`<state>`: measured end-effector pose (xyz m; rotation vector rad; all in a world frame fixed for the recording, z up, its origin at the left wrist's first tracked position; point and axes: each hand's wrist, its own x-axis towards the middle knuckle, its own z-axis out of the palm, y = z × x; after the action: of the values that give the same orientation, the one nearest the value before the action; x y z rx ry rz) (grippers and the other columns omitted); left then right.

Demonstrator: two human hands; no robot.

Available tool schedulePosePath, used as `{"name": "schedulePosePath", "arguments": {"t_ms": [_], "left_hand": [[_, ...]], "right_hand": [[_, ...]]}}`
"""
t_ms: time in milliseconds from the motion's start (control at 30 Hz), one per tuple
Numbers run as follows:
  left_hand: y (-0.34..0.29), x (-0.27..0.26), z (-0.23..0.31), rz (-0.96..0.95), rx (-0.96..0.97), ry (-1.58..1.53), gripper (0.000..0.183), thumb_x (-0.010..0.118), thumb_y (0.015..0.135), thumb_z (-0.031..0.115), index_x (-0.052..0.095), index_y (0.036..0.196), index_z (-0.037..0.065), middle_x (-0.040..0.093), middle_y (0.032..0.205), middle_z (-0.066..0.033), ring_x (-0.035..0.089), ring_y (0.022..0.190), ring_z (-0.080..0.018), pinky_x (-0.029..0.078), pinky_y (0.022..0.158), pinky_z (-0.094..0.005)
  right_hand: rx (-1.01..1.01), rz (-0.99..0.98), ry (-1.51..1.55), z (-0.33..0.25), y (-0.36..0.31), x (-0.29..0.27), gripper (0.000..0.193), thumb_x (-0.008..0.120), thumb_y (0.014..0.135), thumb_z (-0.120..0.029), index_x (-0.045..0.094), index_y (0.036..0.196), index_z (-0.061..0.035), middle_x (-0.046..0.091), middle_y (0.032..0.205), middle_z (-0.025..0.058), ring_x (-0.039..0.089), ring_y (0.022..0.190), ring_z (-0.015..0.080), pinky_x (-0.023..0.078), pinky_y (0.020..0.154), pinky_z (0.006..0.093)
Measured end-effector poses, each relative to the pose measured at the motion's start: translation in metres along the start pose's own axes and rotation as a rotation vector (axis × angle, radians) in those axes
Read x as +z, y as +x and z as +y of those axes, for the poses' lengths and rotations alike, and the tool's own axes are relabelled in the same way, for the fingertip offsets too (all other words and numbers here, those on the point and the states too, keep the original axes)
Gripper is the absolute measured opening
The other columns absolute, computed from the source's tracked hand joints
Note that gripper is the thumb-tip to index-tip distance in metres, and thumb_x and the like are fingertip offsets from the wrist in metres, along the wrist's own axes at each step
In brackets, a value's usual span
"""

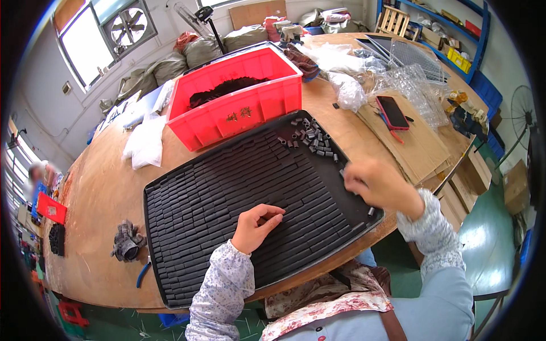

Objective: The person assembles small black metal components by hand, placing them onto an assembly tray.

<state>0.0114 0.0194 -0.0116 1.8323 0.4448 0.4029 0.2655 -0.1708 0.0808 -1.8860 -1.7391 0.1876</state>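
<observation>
Left hand (pixel 256 228) is curled over packed tubes (pixel 216 196), right hand (pixel 380 181) over the right side of the black tray (pixel 336 190) (blurred; can't tell if either pinches anything), loose tubes (pixel 311 135) far-right, probably for easy reach.

slvs (pixel 224 284): wht, blu floral | top (pixel 441 307): lt blu | apron (pixel 333 310): red/wht floral, brn strap (pixel 393 325)

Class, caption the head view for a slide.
Bare left hand and right hand over a rectangular black tray of short black cylinders.
</observation>
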Motion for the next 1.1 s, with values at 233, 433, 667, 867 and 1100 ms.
{"name": "schedulePosePath", "arguments": {"t_ms": [233,433,667,867,1100], "left_hand": [[0.001,0.003,-0.009,-0.009,0.038,-0.077,0.019,0.067,0.091,0.012,0.069,0.106,0.001,0.068,0.091,-0.0028,0.062,0.083,-0.0067,0.049,0.074,-0.0207],[-0.004,0.003,-0.005,-0.007,0.044,-0.047,0.018,0.067,0.091,0.013,0.07,0.106,0.003,0.068,0.089,-0.0011,0.059,0.076,-0.0053,0.048,0.069,-0.0198],[0.0,0.001,-0.007,-0.036,-0.018,-0.082,0.019,0.065,0.093,0.014,0.069,0.107,0.002,0.069,0.091,-0.0044,0.064,0.082,-0.0087,0.052,0.075,-0.0219],[-0.002,0.001,-0.003,-0.025,-0.014,-0.012,0.02,0.065,0.093,0.013,0.068,0.109,0.002,0.068,0.092,-0.0041,0.063,0.082,-0.0085,0.052,0.074,-0.0218],[0.023,-0.015,0.047,0.017,0.115,0.187,0.026,0.07,0.088,0.012,0.066,0.112,0.003,0.068,0.094,-0.0061,0.064,0.084,-0.0103,0.053,0.078,-0.0255]], "right_hand": [[-0.253,0.431,-0.391,0.053,0.191,0.019,0.056,0.077,0.071,-0.011,0.05,0.12,-0.002,0.058,0.123,0.0169,0.049,0.122,0.0327,0.04,0.099,0.0407],[-0.142,0.495,-0.57,0.084,0.265,0.073,0.055,0.076,0.066,-0.007,0.052,0.116,-0.0064,0.059,0.114,0.011,0.05,0.117,0.0283,0.038,0.097,0.0418],[-0.18,0.7,-0.551,0.08,0.248,0.079,0.038,0.066,0.061,0.0,0.051,0.095,-0.01,0.056,0.091,0.0055,0.054,0.093,0.0248,0.038,0.081,0.0379],[-0.232,0.84,-0.336,0.084,0.233,0.094,0.03,0.062,0.058,0.004,0.048,0.079,-0.0117,0.053,0.075,0.0037,0.054,0.079,0.0258,0.036,0.069,0.0379],[-0.254,0.883,-0.26,0.088,0.218,0.1,0.027,0.06,0.056,0.005,0.049,0.075,-0.0119,0.051,0.071,0.0024,0.052,0.074,0.0245,0.034,0.065,0.0375]]}}
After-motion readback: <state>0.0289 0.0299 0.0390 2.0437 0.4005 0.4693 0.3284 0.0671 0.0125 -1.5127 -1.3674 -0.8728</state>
